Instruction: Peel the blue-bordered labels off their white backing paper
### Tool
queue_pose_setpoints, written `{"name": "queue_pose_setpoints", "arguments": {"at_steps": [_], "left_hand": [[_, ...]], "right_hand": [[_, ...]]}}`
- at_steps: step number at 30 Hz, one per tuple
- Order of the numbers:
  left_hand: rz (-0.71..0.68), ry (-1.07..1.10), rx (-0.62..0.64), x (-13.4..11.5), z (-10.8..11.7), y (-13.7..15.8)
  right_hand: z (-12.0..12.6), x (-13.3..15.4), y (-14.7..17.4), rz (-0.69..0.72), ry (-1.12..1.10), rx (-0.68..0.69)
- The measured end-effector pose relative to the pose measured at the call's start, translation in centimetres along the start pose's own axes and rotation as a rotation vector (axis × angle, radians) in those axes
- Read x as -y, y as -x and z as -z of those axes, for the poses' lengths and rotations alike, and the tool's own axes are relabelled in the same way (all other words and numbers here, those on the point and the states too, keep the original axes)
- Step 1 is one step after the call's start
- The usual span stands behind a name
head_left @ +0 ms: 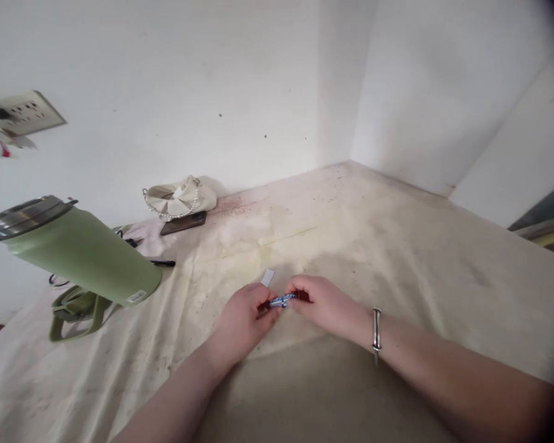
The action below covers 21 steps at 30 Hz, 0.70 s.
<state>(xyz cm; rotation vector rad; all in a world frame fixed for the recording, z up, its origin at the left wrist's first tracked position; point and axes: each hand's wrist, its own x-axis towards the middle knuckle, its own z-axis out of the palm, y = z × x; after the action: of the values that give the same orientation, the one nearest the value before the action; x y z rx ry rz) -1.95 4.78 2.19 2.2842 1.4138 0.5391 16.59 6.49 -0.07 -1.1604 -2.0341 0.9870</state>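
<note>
Between my two hands is a small, narrow blue-and-white packet (281, 301); its exact kind is too small to tell. My left hand (247, 317) pinches its left end between thumb and fingers. At the other end, the thumb and fingertips of my right hand (321, 301) are closed on it, and a metal bracelet (377, 337) circles that wrist. Just beyond my left fingers a small whitish strip (268, 277) shows on the cloth, its near end hidden by the hand.
A tall green tumbler (87, 252) stands at the left, with a green handled lid (76, 314) beside it. Behind are a black pen (164, 263), a dark phone (183, 223) and a cream bag (178, 197) against the wall. A wrinkled beige cloth (373, 240) covers the table.
</note>
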Motion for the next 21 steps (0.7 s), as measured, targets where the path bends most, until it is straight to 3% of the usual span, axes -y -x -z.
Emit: {"name": "queue_pose_setpoints", "arguments": {"at_steps": [3,6,10,13,18,21], "left_hand": [[-0.017,0.079,-0.046,0.5,0.8,-0.1],[-0.074,-0.120,-0.167,1.6,1.5,-0.2],[-0.165,-0.383,0.080,2.6,1.3,-0.1],[-0.132,-0.431,0.129,2.7,0.8,-0.1],[-0.156,-0.409,0.064,3.0,0.4,-0.4],[-0.128,-0.374,-0.046,3.4,0.4,-0.6]], "right_hand": [[0.1,0.1,-0.2,-0.065,-0.079,-0.048],[0.4,0.4,-0.4,-0.177,-0.189,-0.136],[0.9,0.8,-0.4,-0.290,-0.327,-0.219],[0.9,0.8,-0.4,-0.320,-0.397,-0.233],[0.8,0.2,-0.5,-0.329,-0.435,-0.228],[0.8,0.0,-0.5,-0.330,-0.447,-0.227]]}}
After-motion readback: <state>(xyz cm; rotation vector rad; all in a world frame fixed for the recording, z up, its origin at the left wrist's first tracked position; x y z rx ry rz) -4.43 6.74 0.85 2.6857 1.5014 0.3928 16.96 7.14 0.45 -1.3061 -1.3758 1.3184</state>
